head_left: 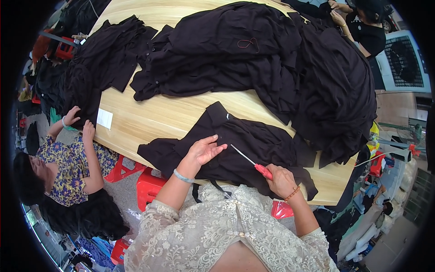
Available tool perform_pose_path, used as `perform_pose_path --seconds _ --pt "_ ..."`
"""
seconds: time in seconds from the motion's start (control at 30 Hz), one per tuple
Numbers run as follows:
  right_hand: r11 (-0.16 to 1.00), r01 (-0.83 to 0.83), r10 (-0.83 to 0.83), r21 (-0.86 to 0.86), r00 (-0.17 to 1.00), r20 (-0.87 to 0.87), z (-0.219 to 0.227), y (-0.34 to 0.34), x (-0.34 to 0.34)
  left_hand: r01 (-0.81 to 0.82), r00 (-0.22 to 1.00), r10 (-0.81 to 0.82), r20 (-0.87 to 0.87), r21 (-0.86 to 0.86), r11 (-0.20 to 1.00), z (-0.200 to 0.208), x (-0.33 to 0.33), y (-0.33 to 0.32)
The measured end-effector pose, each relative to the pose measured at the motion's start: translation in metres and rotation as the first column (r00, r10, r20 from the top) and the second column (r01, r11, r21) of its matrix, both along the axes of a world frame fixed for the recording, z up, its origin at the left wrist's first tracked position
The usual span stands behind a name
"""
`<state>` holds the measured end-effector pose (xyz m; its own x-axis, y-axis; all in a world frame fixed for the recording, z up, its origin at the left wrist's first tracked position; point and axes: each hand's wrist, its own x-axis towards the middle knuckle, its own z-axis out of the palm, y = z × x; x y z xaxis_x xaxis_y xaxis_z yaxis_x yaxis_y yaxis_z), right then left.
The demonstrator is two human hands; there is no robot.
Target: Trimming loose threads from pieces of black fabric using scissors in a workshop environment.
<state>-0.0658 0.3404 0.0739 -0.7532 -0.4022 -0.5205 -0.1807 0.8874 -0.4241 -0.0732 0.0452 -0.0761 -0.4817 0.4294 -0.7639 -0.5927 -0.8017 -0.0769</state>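
Note:
My right hand (282, 180) is closed around the red handle of a screwdriver (261, 171). Its thin metal shaft points up and left, over a dark shirt (253, 140) spread on the table in front of me. Close to the tip, my left hand (205, 149) hovers above the same shirt, palm partly up, with its fingers apart and nothing visible in them. The shirt's collar end lies at its far left, where a small white mark shows. Folds hide part of the garment, and the screwdriver's exact tip shape is too small to tell.
Dark garment piles cover the wooden table (149, 109): one at the middle back (217, 50), one at right (337, 90), one at left (108, 54). A red thread (248, 43) lies on the middle pile. Co-workers sit at left and far right. A red stool (148, 187) stands below the table edge.

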Motion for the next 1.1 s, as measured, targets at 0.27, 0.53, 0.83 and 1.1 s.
perform_pose_path --seconds 0.27,0.53,0.83,1.1 --pt "0.999 -0.010 0.007 0.037 0.998 0.065 0.004 -0.018 -0.008 -0.026 0.999 0.017 -0.046 -0.191 0.981 -0.010 -0.008 0.011" --pt "0.989 -0.145 0.144 0.024 0.989 0.020 0.002 -0.043 -0.022 -0.086 0.995 0.076 -0.062 -0.174 0.981 -0.017 -0.006 0.009" --pt "0.989 -0.094 0.082 0.112 0.991 0.106 -0.002 -0.055 -0.032 -0.080 0.993 0.064 -0.096 -0.178 0.981 -0.011 -0.006 0.009" --pt "0.996 0.058 -0.063 0.073 0.996 0.067 -0.003 -0.047 -0.027 -0.022 0.999 0.015 -0.047 -0.148 0.989 -0.009 -0.008 0.001"
